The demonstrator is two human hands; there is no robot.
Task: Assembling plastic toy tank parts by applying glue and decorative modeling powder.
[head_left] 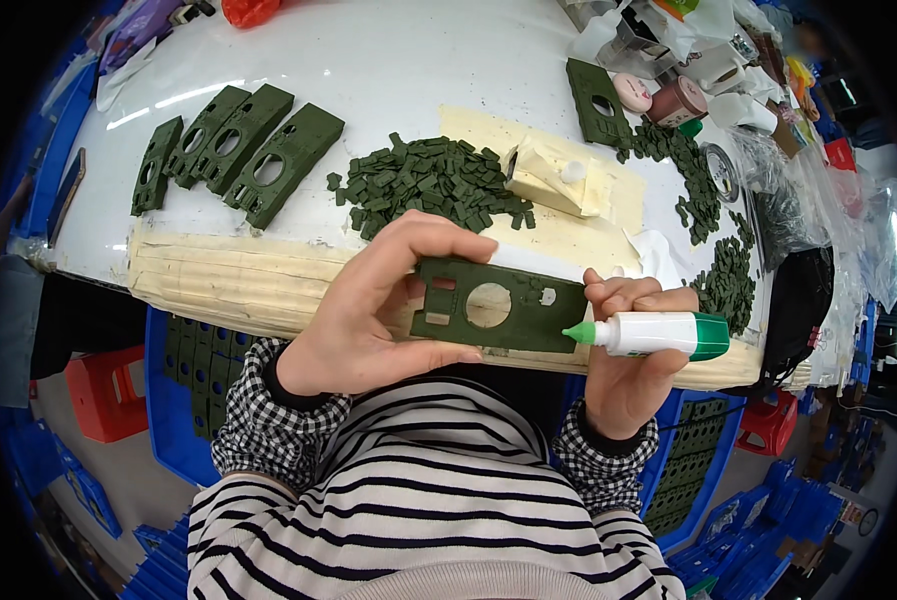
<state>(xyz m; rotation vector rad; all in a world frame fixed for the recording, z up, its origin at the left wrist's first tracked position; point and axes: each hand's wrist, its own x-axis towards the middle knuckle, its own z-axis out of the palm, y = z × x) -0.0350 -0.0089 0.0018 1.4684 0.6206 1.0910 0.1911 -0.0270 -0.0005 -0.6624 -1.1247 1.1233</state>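
My left hand [353, 315] grips one end of a dark green plastic model hull [543, 325], thumb along its near edge and fingers at the far edge. The hull has a large round hole and small rectangular openings. A small pale patch shows on it near its right end. In my right hand [633, 385] is a white and green glue bottle [653, 333], its light green nozzle pointing left at the hull's right end. Whether the nozzle touches the hull I cannot tell. Beyond my hands lies a heap of small green plastic pieces [423, 180].
Several similar green hulls [286, 165] lie at the left on the white table [388, 60]; another hull [596, 105] is at the back right. A tape-covered block [558, 180] stands beside the heap. Blue crates [163, 440] with hulls and a red stool [108, 395] are below.
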